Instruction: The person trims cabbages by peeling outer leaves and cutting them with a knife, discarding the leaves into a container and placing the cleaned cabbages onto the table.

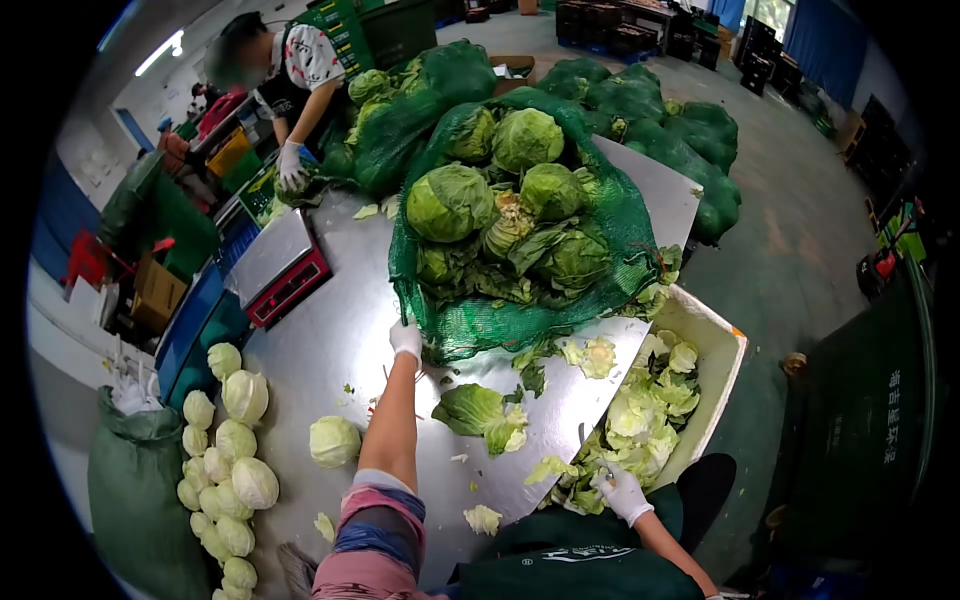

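Note:
My left hand, in a white glove, reaches forward across the metal table and is closed on the near left edge of a green mesh bag. The bag lies open towards me, with several green cabbages inside. Low on the right, my right hand, also gloved, is at the near end of a white foam box full of loose cabbage leaves. Its fingers are curled around something small that I cannot make out. Between my hands lies a loose green leaf.
Pale trimmed cabbages are piled along the left edge, with one cabbage apart. A red scale stands behind them. At the back left a co-worker handles a cabbage. More filled mesh bags are at the far right.

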Action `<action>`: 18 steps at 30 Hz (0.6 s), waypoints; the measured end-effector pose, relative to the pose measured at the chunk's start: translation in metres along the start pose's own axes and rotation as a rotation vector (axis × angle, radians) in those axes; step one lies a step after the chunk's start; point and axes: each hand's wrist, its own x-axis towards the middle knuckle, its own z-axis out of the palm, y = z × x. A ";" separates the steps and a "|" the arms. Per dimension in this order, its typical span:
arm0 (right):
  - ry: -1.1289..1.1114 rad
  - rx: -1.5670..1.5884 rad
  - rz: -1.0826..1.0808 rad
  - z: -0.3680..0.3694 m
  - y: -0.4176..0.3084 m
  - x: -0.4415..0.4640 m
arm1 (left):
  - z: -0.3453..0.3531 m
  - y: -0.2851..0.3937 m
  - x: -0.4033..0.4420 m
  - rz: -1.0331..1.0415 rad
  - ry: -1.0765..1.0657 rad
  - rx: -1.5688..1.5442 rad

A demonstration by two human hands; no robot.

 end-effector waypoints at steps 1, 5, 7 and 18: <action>0.018 0.055 0.022 -0.001 -0.002 0.000 | 0.005 -0.014 0.000 0.046 0.049 -0.001; 0.044 0.068 0.008 -0.001 -0.013 0.008 | 0.007 -0.005 -0.053 0.138 0.028 -0.314; 0.017 0.040 0.021 -0.004 -0.026 0.013 | -0.005 -0.003 -0.060 0.153 -0.014 -0.361; 0.185 0.103 -0.014 -0.041 -0.033 0.013 | -0.021 0.008 -0.164 -0.104 -0.197 -0.657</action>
